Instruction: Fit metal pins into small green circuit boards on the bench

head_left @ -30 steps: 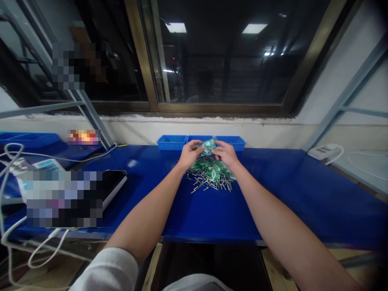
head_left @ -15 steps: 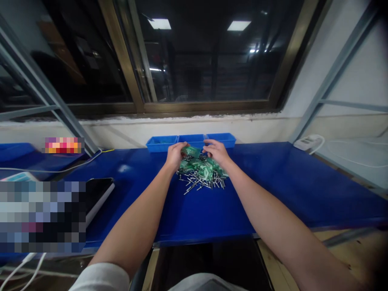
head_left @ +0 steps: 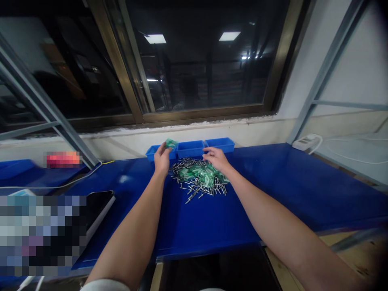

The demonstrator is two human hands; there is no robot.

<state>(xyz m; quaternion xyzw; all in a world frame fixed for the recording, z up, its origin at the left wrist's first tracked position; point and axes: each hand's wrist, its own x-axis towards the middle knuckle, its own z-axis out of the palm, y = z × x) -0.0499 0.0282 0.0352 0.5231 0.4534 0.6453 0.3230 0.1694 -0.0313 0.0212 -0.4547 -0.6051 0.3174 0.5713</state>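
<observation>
My left hand (head_left: 162, 159) is closed on a small green plastic packet (head_left: 171, 143), holding it over the left blue bin (head_left: 151, 152). My right hand (head_left: 216, 158) hovers at the right rear side of the pile, its fingers apart and nothing visible in them. Between and in front of my hands lies a heap of thin silver pop rivets (head_left: 194, 190), with several green plastic packets (head_left: 206, 178) mixed in on top. The middle blue bin (head_left: 190, 149) and the right blue bin (head_left: 220, 144) stand in a row behind the heap.
The blue table (head_left: 209, 226) runs up to a wall under a dark window (head_left: 200, 81). A dark, flat device (head_left: 101, 198) lies at left, partly blurred out. A white power strip (head_left: 306, 142) sits at the back right beside a metal frame post (head_left: 327, 68).
My left hand has carried the green packet left and back, from above the heap to the left bin. My right hand stays near the heap. The camera view has tilted slightly.
</observation>
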